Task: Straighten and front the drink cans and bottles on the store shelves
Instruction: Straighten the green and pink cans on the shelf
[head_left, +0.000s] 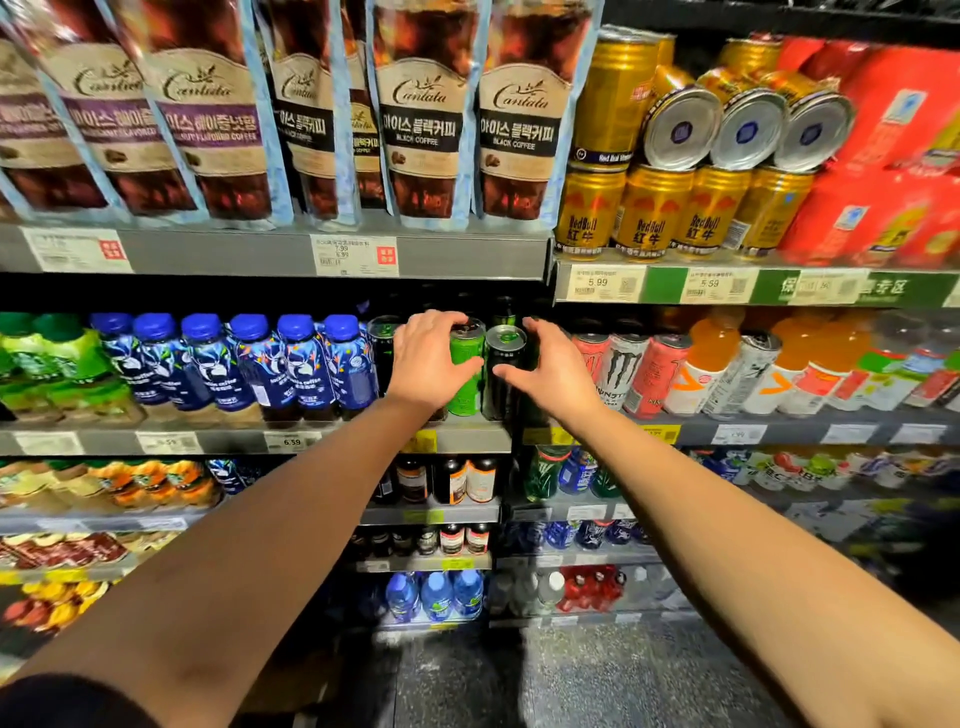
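Coffee pouches (426, 130) top shelf, red cartons (893, 171) right, price tags (356, 254).

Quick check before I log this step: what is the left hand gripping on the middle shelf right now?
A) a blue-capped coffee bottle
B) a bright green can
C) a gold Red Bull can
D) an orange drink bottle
B: the left hand curls round the bright green can, beside the black can that the right hand grips.
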